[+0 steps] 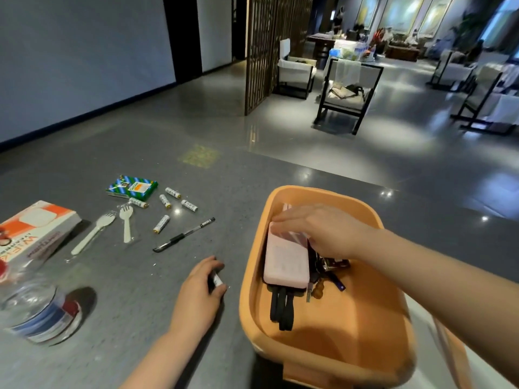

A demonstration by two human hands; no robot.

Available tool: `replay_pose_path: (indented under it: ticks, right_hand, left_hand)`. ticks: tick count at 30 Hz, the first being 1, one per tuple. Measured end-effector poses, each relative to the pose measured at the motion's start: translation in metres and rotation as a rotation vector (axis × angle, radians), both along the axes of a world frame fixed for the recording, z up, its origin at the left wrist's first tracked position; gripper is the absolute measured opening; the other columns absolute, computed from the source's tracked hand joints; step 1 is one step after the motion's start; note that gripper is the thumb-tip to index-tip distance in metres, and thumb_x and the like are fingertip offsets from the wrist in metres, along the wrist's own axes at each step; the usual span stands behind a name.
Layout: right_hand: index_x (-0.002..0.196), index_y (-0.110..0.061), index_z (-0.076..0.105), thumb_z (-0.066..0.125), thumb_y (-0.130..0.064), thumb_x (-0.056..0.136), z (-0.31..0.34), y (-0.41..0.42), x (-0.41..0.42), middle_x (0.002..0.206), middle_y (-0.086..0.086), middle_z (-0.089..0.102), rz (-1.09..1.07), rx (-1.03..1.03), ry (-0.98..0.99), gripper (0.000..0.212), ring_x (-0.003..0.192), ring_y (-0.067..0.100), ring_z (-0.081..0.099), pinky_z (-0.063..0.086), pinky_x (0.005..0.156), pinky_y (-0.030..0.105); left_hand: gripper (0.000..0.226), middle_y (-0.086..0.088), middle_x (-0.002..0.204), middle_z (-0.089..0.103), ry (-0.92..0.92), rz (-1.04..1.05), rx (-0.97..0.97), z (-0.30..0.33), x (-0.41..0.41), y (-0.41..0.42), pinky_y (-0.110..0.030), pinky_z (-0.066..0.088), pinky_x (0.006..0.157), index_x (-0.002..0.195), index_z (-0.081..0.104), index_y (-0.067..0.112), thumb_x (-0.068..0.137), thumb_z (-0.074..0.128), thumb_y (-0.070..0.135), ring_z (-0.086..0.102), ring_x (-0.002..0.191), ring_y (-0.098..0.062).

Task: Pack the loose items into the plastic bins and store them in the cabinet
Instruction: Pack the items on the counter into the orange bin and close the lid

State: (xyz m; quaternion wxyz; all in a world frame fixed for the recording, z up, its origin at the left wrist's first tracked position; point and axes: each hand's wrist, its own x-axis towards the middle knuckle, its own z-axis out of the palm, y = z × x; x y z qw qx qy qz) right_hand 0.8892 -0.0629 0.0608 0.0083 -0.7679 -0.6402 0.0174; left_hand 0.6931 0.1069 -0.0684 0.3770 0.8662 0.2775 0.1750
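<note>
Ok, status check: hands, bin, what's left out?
Right hand in orange bin, fingers on pink case. Left hand grips a battery on the table. Batteries, pen, forks not yet packed.

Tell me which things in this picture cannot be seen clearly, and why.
- Item in the left hand: head view, curled fingers cover most of it; likely a battery.
- Striped item under the right hand: the hand hides most of it.
- Keys in the bin: dark tangle, partly under the pink case.
- Bottle: blurred, cut by the left edge.
- Box: cut by the left edge.
- Cabinet: not in view.
</note>
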Motion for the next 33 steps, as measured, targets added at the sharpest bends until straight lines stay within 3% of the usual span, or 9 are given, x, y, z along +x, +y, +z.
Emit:
replay_pose_path:
  ticks: [4, 6, 8, 13, 19, 23, 26, 28, 33]
  right_hand:
    - [0.144, -0.036, 0.034, 0.072, -0.037, 0.077, -0.016, -0.018, -0.020, 0.154, -0.012, 0.027, -0.360, 0.104, 0.451, 0.076, 0.141, 0.008, 0.023, 0.026, 0.113, 0.033]
    - [0.148, -0.038, 0.019, 0.073, -0.063, 0.065, -0.026, -0.022, -0.030, 0.157, -0.015, 0.014, -0.421, 0.016, 0.507, 0.102, 0.143, 0.009, 0.016, 0.020, 0.115, 0.032]
    - [0.149, -0.039, 0.015, 0.071, -0.071, 0.060, -0.033, -0.023, -0.035, 0.157, -0.017, 0.007, -0.448, 0.026, 0.488, 0.110, 0.143, 0.009, 0.012, 0.017, 0.114, 0.034]
    - [0.148, -0.033, 0.024, 0.080, -0.060, 0.057, -0.030, -0.010, -0.032, 0.158, -0.008, 0.015, -0.476, 0.077, 0.499, 0.110, 0.143, 0.011, 0.016, 0.017, 0.113, 0.032]
    - [0.149, -0.036, 0.017, 0.081, -0.059, 0.057, -0.031, -0.012, -0.034, 0.160, -0.009, 0.005, -0.495, 0.054, 0.524, 0.114, 0.146, 0.013, 0.006, 0.013, 0.115, 0.034]
    - [0.149, -0.043, 0.012, 0.083, -0.048, 0.060, -0.006, -0.014, -0.020, 0.159, -0.014, -0.005, -0.256, -0.234, 0.166, 0.114, 0.146, 0.010, -0.008, 0.000, 0.117, 0.037]
    - [0.147, -0.042, 0.018, 0.076, -0.014, 0.069, 0.010, -0.006, -0.017, 0.159, -0.013, 0.010, -0.034, -0.305, -0.067, 0.101, 0.146, 0.007, 0.003, 0.006, 0.118, 0.034]
    - [0.147, -0.037, 0.023, 0.072, -0.006, 0.070, 0.011, 0.001, -0.017, 0.157, -0.011, 0.020, 0.073, -0.311, -0.148, 0.097, 0.146, 0.009, 0.010, 0.010, 0.117, 0.034]
    - [0.131, -0.033, 0.045, 0.075, -0.024, 0.071, 0.006, 0.011, -0.009, 0.130, -0.011, 0.047, 0.120, -0.185, -0.172, 0.068, 0.121, 0.012, 0.040, 0.038, 0.094, 0.029]
  left_hand:
    - [0.044, 0.003, 0.131, 0.054, 0.021, 0.028, 0.054, 0.001, -0.002, 0.001, -0.025, 0.033, 0.100, 0.114, 0.062, 0.018, 0.073, 0.075, 0.010, 0.048, 0.122, -0.019]
    - [0.043, 0.003, 0.120, 0.059, 0.016, 0.029, 0.083, 0.001, -0.004, 0.003, -0.023, 0.034, 0.094, 0.112, 0.062, 0.018, 0.072, 0.077, 0.012, 0.050, 0.114, -0.019]
    - [0.043, 0.004, 0.115, 0.060, 0.011, 0.029, 0.077, 0.003, -0.003, 0.003, -0.023, 0.037, 0.091, 0.112, 0.062, 0.018, 0.072, 0.077, 0.012, 0.052, 0.110, -0.018]
    - [0.044, 0.002, 0.115, 0.060, 0.007, 0.024, 0.050, 0.008, 0.005, 0.004, -0.022, 0.038, 0.089, 0.114, 0.061, 0.016, 0.073, 0.075, 0.009, 0.054, 0.110, -0.017]
    - [0.039, 0.002, 0.123, 0.058, 0.013, 0.023, 0.071, 0.004, 0.011, 0.002, -0.016, 0.030, 0.090, 0.112, 0.063, 0.015, 0.075, 0.073, 0.008, 0.052, 0.115, -0.017]
    - [0.039, 0.003, 0.125, 0.057, 0.012, 0.026, 0.079, 0.001, 0.010, 0.004, -0.015, 0.029, 0.090, 0.113, 0.063, 0.015, 0.076, 0.072, 0.009, 0.051, 0.117, -0.016]
    - [0.038, 0.000, 0.124, 0.058, 0.006, 0.026, 0.070, 0.001, 0.010, 0.003, -0.018, 0.031, 0.091, 0.112, 0.064, 0.013, 0.075, 0.072, 0.006, 0.052, 0.116, -0.018]
    - [0.038, 0.000, 0.124, 0.058, 0.002, 0.028, 0.068, 0.001, 0.010, 0.003, -0.020, 0.032, 0.093, 0.111, 0.064, 0.013, 0.075, 0.073, 0.006, 0.052, 0.117, -0.019]
    - [0.038, -0.001, 0.125, 0.058, 0.000, 0.017, 0.058, 0.000, 0.011, 0.003, -0.021, 0.033, 0.095, 0.112, 0.064, 0.012, 0.075, 0.073, 0.006, 0.052, 0.117, -0.019]
